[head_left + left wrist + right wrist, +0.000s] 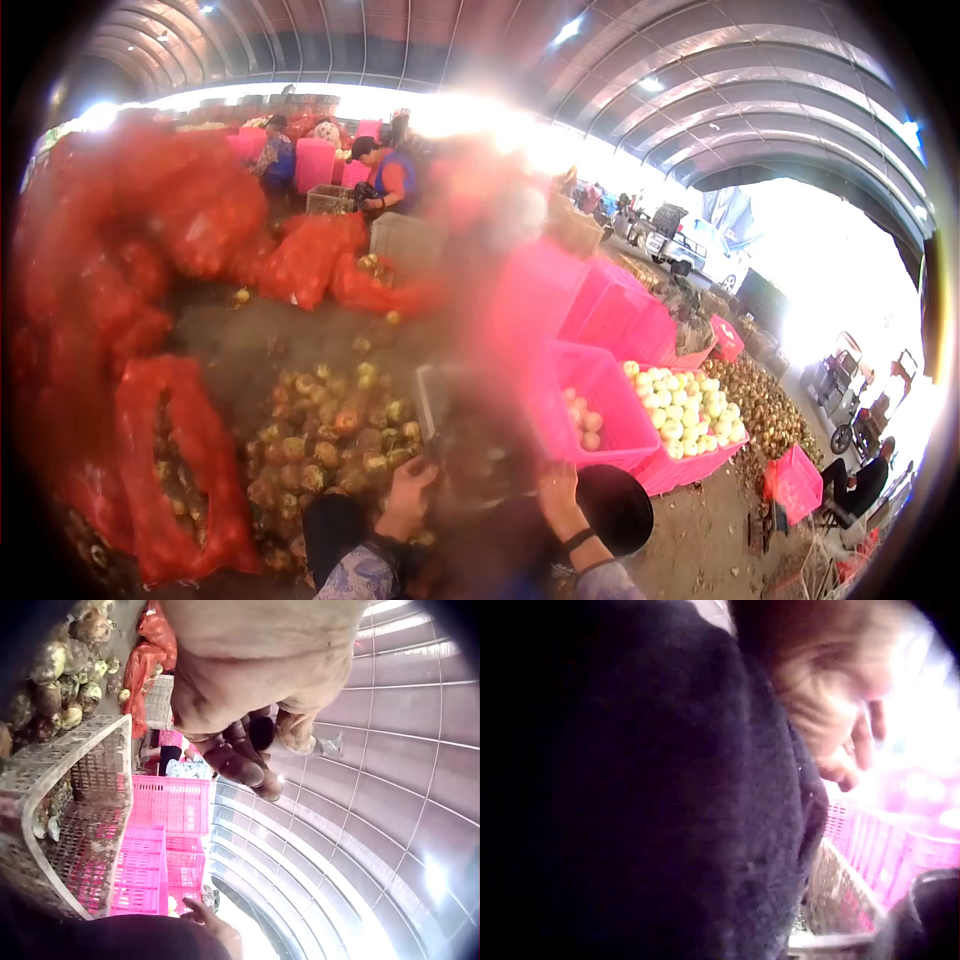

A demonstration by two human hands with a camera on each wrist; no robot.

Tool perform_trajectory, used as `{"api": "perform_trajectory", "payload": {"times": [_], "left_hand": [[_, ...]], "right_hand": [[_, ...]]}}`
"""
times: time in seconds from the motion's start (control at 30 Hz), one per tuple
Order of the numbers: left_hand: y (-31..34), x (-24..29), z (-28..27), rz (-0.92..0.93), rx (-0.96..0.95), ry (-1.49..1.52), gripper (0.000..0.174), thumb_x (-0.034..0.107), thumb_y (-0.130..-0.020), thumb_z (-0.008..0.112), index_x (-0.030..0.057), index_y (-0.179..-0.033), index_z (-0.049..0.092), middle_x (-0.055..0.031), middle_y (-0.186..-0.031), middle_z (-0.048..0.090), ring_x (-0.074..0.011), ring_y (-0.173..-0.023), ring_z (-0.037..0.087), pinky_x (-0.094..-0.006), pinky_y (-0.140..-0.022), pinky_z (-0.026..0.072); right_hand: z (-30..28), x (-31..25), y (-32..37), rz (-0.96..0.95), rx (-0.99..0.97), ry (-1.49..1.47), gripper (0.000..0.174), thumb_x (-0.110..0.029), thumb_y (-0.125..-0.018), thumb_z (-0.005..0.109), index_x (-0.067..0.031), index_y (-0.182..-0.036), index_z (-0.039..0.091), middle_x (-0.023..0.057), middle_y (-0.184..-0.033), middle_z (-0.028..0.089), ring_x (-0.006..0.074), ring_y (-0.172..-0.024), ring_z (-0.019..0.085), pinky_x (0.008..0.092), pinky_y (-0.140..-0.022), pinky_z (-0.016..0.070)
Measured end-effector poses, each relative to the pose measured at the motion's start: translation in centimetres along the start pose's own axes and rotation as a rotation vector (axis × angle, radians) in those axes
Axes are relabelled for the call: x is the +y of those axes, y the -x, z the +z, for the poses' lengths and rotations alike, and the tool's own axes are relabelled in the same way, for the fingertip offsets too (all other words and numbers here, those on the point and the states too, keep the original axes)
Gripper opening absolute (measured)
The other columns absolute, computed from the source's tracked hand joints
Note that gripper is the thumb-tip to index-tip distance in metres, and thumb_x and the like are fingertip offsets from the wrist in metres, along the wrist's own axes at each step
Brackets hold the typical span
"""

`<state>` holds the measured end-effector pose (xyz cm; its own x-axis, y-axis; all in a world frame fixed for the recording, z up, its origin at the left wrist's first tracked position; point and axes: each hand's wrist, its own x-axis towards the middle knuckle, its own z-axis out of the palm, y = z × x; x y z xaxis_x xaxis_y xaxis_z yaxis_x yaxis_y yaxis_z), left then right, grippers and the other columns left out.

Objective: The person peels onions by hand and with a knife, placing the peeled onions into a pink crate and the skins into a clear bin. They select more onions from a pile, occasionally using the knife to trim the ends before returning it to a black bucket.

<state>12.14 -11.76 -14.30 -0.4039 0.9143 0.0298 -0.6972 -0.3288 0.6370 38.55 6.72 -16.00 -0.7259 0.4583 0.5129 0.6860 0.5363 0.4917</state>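
Observation:
My left hand (408, 497) is above the left knee, beside a heap of onions (325, 430). Its fingers are curled in the left wrist view, around what looks like a small knife (330, 745) with a dark handle end and a short grey blade. My right hand (560, 497) hangs by the right knee (612, 510), fingers loosely bent; nothing shows in it in the right wrist view. Between the knees and the heap stands a dirty pale plastic crate (124, 761) with a few scraps inside. A blurred smear covers much of it in the head view.
Right of me, a pink crate (605, 400) holds a few pale peeled onions, and beside it another pink crate (700, 465) is heaped with them. Red mesh sacks (180, 470) crowd the left. Ahead, a person (390, 180) bends over a crate; another sits far right.

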Motion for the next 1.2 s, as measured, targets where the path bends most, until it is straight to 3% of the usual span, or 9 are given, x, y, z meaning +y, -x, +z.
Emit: {"api": "perform_trajectory", "payload": {"times": [0.1, 0.23, 0.33, 0.4, 0.57, 0.7, 0.73, 0.9, 1.2], "left_hand": [[0.4, 0.6, 0.5, -0.001, 0.011, 0.046, 0.013, 0.011, -0.091, 0.069, -0.0001, -0.096, 0.064, -0.0136, -0.08, 0.068, -0.0224, -0.061, 0.064, -0.0346, -0.049, 0.05], [0.8, 0.7, -0.9, -0.052, 0.096, 0.05, 0.022, 0.013, -0.088, 0.073, -0.001, -0.102, 0.064, -0.0123, -0.084, 0.068, -0.0212, -0.07, 0.065, -0.036, -0.053, 0.0516], [0.7, 1.1, -2.0, -0.028, -0.029, 0.024, 0.035, 0.017, -0.084, 0.078, -0.0026, -0.11, 0.064, -0.0073, -0.089, 0.068, -0.0187, -0.074, 0.064, -0.0359, -0.06, 0.0542], [0.6, 0.6, -3.3, -0.039, -0.095, 0.003, 0.035, 0.017, -0.083, 0.079, -0.0026, -0.109, 0.065, -0.0068, -0.089, 0.068, -0.0185, -0.075, 0.065, -0.0351, -0.062, 0.0547], [1.6, 0.5, -3.2, -0.172, -0.172, -0.159, 0.042, 0.015, -0.079, 0.082, -0.0042, -0.111, 0.064, -0.0048, -0.088, 0.068, -0.0191, -0.079, 0.068, -0.0352, -0.072, 0.0569], [2.0, -0.6, -4.0, -0.24, -0.254, -0.135, 0.031, 0.002, -0.081, 0.076, -0.0056, -0.109, 0.066, -0.0055, -0.136, 0.048, -0.0225, -0.106, 0.063, -0.0354, -0.083, 0.0551], [2.3, -0.4, -3.4, -0.228, -0.287, -0.142, 0.03, -0.001, -0.081, 0.075, -0.0051, -0.11, 0.067, -0.0042, -0.15, 0.036, -0.0231, -0.114, 0.061, -0.0352, -0.087, 0.0537], [3.0, 1.3, -1.2, -0.136, -0.289, -0.512, 0.039, 0.012, -0.084, 0.071, 0.0018, -0.12, 0.06, -0.0051, -0.099, 0.065, -0.017, -0.089, 0.064, -0.0325, -0.073, 0.0538], [1.2, -1.1, -2.3, -0.091, -0.239, -0.498, 0.045, 0.034, -0.086, 0.077, 0.0008, -0.114, 0.066, -0.0083, -0.093, 0.068, -0.02, -0.085, 0.064, -0.038, -0.072, 0.053]], "right_hand": [[-12.4, -2.4, -5.5, 0.14, 0.229, -0.344, 0.024, -0.012, -0.086, 0.056, -0.006, -0.109, 0.063, 0.0124, -0.094, 0.067, 0.0324, -0.082, 0.063, 0.0488, -0.074, 0.0485], [-12.1, -4.7, -6.4, 0.406, -0.133, -0.641, 0.027, -0.015, -0.085, 0.06, -0.0055, -0.11, 0.063, 0.0155, -0.097, 0.067, 0.0359, -0.085, 0.064, 0.0479, -0.072, 0.0507], [-10.6, -8.5, -7.0, 0.155, -0.022, -0.514, 0.032, -0.021, -0.082, 0.065, -0.0057, -0.11, 0.063, 0.0186, -0.096, 0.066, 0.0384, -0.085, 0.063, 0.0471, -0.067, 0.0515], [-13.5, -11.0, -7.4, 0.263, 0.048, -1.328, 0.037, -0.012, -0.092, 0.066, -0.0001, -0.125, 0.057, 0.0101, -0.102, 0.068, 0.0196, -0.084, 0.065, 0.0359, -0.073, 0.0527], [-16.7, -12.0, -5.5, 0.148, -0.189, -1.495, 0.038, -0.016, -0.095, 0.066, -0.0001, -0.128, 0.055, 0.0036, -0.104, 0.067, 0.0097, -0.086, 0.061, 0.0268, -0.075, 0.0514], [-14.9, -13.2, -4.7, 0.261, -0.153, -2.077, 0.035, -0.013, -0.095, 0.065, -0.0009, -0.126, 0.057, 0.0024, -0.103, 0.067, 0.0084, -0.091, 0.06, 0.0254, -0.08, 0.0507], [-13.9, -13.5, -4.8, 0.461, -0.333, -2.053, 0.029, -0.009, -0.094, 0.065, -0.0005, -0.121, 0.06, 0.0032, -0.105, 0.068, 0.0083, -0.094, 0.061, 0.0247, -0.082, 0.0503], [-14.9, -11.8, -6.7, 1.011, -0.303, -1.979, 0.024, -0.007, -0.088, 0.067, 0.0012, -0.111, 0.067, 0.0054, -0.1, 0.07, 0.0121, -0.088, 0.062, 0.0294, -0.075, 0.0518], [-15.7, -1.5, -4.9, 0.926, 0.459, -1.317, 0.028, -0.012, -0.09, 0.061, -0.002, -0.116, 0.061, 0.008, -0.107, 0.065, 0.0185, -0.097, 0.061, 0.0339, -0.082, 0.0501]]}}
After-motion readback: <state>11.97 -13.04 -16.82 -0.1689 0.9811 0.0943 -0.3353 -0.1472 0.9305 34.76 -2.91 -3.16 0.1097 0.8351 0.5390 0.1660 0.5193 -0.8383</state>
